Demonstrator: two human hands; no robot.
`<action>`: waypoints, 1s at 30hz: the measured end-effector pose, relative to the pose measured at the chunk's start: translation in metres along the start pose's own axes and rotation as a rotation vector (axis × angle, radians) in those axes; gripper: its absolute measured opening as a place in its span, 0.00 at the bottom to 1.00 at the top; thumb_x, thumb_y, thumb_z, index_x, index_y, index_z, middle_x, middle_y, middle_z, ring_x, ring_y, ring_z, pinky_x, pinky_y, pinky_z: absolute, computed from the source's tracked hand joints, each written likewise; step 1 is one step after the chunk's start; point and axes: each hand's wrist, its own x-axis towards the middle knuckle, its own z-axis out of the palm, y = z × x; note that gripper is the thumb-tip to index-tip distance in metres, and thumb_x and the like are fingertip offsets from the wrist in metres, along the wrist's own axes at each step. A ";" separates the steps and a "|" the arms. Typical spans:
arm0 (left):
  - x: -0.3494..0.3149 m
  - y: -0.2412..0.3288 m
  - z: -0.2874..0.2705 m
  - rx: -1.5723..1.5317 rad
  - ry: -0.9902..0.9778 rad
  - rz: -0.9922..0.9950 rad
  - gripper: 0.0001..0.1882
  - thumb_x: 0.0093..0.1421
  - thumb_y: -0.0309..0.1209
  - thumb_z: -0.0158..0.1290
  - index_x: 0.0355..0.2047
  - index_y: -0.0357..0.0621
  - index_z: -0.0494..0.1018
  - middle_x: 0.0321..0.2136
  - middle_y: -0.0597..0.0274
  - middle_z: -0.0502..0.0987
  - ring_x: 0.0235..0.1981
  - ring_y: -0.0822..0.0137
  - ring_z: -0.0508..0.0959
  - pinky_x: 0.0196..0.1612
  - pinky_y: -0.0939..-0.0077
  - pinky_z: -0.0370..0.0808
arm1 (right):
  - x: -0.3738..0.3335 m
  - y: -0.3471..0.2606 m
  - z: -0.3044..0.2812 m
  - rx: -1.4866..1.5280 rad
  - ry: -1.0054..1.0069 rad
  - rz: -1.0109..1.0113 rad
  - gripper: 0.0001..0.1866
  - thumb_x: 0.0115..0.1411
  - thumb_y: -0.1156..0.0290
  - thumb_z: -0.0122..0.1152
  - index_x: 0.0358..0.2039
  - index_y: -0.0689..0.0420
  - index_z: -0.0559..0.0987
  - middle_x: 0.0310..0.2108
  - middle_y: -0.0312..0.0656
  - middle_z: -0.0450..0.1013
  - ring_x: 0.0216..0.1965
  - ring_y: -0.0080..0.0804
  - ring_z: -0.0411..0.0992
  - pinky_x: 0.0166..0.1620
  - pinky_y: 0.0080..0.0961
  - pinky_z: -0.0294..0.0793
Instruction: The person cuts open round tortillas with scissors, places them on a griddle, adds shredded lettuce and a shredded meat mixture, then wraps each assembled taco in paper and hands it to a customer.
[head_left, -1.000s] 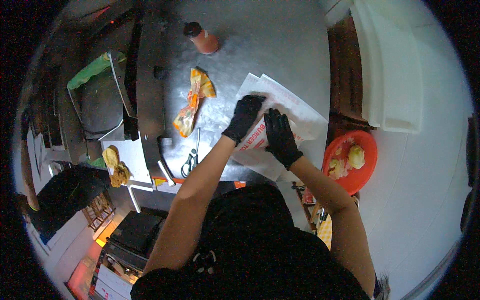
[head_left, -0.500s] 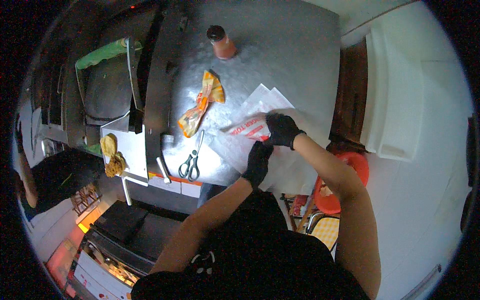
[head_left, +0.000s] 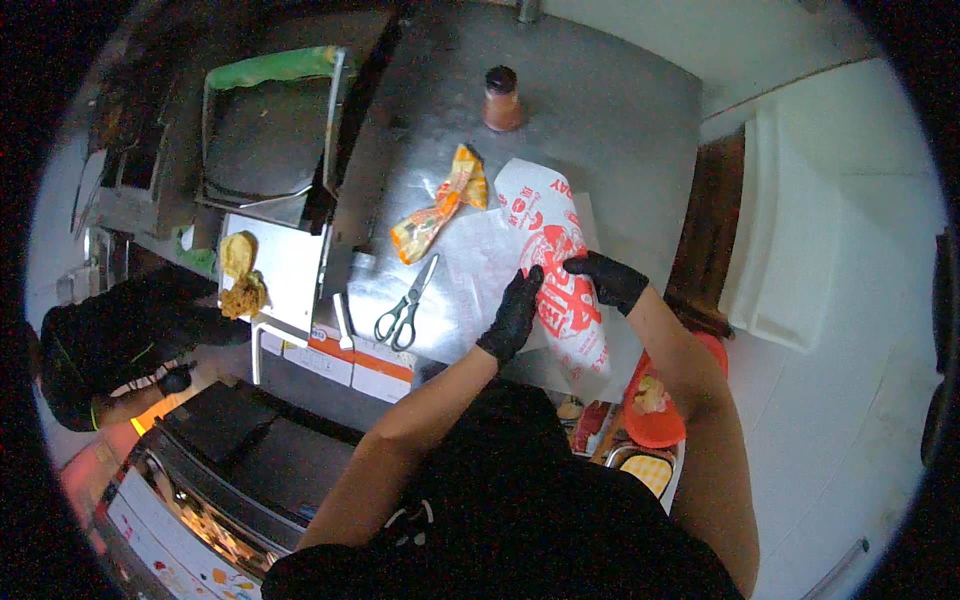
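A white food wrapper [head_left: 560,290] with red print is held above the steel table, its long face turned up. My left hand [head_left: 512,318], in a black glove, grips the wrapper's left side with the thumb on top. From the right, my right hand [head_left: 612,282], also gloved in black, pinches it with the fingers partly hidden. What lies inside the wrapper, if anything, is hidden. Under it, pale paper sheets [head_left: 472,250] lie on the table. Left of them are a twisted orange-and-yellow packet [head_left: 428,228] and dark-handled scissors [head_left: 405,308].
A bottle of pinkish sauce [head_left: 502,108] stands farther back on the steel table [head_left: 600,90]. On a white board [head_left: 285,285] at left lie a bun half [head_left: 237,254] and a browned fried piece [head_left: 243,295]. A red basket [head_left: 655,425] sits beside my right forearm. Another person [head_left: 110,340] is at far left.
My hands have turned the wrapper so its printed face shows lengthwise, and they now hold it from both sides. The whole view has shifted slightly.
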 end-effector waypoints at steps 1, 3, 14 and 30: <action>-0.009 0.008 -0.006 0.082 -0.021 0.066 0.23 0.63 0.40 0.41 0.51 0.35 0.61 0.46 0.58 0.70 0.47 0.68 0.69 0.52 0.74 0.63 | -0.010 -0.007 0.025 -0.036 0.022 -0.052 0.24 0.52 0.67 0.59 0.48 0.62 0.67 0.42 0.43 0.71 0.41 0.30 0.72 0.46 0.26 0.71; -0.035 0.039 -0.003 0.104 -0.031 0.090 0.23 0.62 0.40 0.44 0.50 0.35 0.62 0.46 0.57 0.70 0.45 0.68 0.70 0.50 0.74 0.65 | -0.010 0.001 0.046 -0.031 0.009 -0.139 0.23 0.51 0.67 0.61 0.46 0.62 0.69 0.41 0.42 0.72 0.40 0.31 0.72 0.46 0.27 0.71; -0.185 0.143 -0.094 0.217 -0.150 0.339 0.29 0.54 0.34 0.55 0.53 0.37 0.58 0.45 0.56 0.70 0.45 0.69 0.70 0.48 0.73 0.68 | -0.002 0.068 0.247 -0.076 0.061 -0.409 0.27 0.49 0.67 0.64 0.48 0.61 0.67 0.42 0.43 0.71 0.42 0.32 0.70 0.46 0.29 0.70; -0.338 0.330 -0.400 -0.407 0.251 0.476 0.24 0.51 0.27 0.57 0.47 0.38 0.63 0.40 0.59 0.73 0.38 0.67 0.75 0.43 0.72 0.72 | 0.174 0.182 0.618 -0.077 0.033 -0.127 0.46 0.42 0.78 0.66 0.60 0.54 0.51 0.56 0.41 0.59 0.57 0.34 0.58 0.57 0.34 0.60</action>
